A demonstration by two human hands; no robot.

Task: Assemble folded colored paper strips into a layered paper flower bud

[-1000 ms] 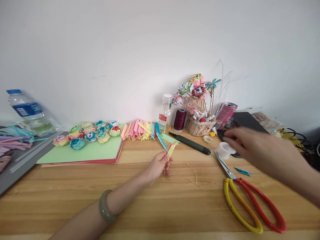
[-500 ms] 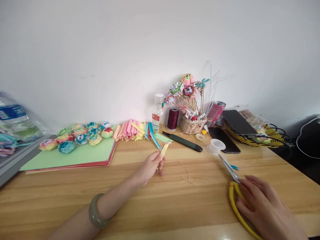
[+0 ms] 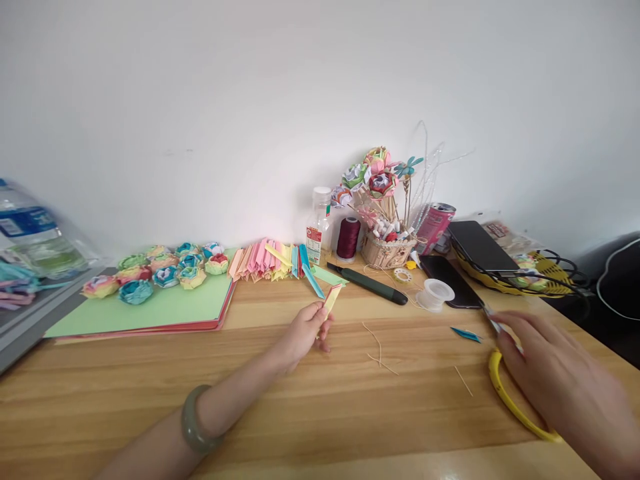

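My left hand (image 3: pixel 307 335) is closed around a folded yellow paper strip (image 3: pixel 331 301) with a pink edge, which sticks up from between thumb and fingers. At the right, my right hand (image 3: pixel 560 373) grips a pair of scissors (image 3: pixel 520 407) near the pivot. Their yellow handles lie low beside the palm, and the blades point away, partly covered by the fingers. Left of the scissors are small blue paper scraps (image 3: pixel 466 334) and a short piece of thread (image 3: pixel 463 381). More cut thread (image 3: pixel 379 343) lies between my hands.
Folded paper strips (image 3: pixel 265 260) are bunched at the back. Paper flowers (image 3: pixel 165 277) sit on green paper (image 3: pixel 145 317) at left. Farther right stand a bottle (image 3: pixel 316 230), maroon thread spool (image 3: pixel 349 239), flower basket (image 3: pixel 385 252), dark-green cutter (image 3: pixel 370 285), white spool (image 3: pixel 436 293) and phone (image 3: pixel 457 283).
My right hand has moved right and slightly away with the scissors, uncovering the blue scraps and the short thread. My left hand keeps its hold on the yellow strip, almost unmoved.
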